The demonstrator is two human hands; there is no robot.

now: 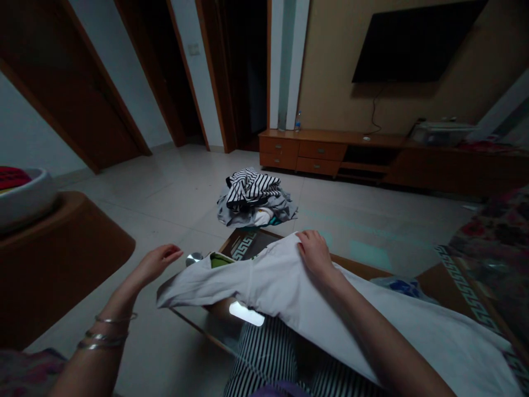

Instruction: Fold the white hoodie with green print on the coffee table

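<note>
A long-sleeved white shirt [273,286] lies stretched across a glass-topped table [264,240] in front of me, one sleeve reaching out to the left past the table's edge. A green patch [220,260] shows at the shirt's far side. My right hand [314,252] is closed on the far edge of the cloth, fingers bent over it. Beyond the sleeve, to the left, my left hand [159,263] hovers with nothing in it, thumb and fingers apart. Bracelets circle the left wrist.
A heap of clothes [256,196], with a striped black-and-white piece on top, sits beyond the table. To the left, a white basin [27,201] rests on a brown stand [74,237]. A low cabinet [318,151] runs along the far wall. A plastic bag [403,288] shows near the shirt.
</note>
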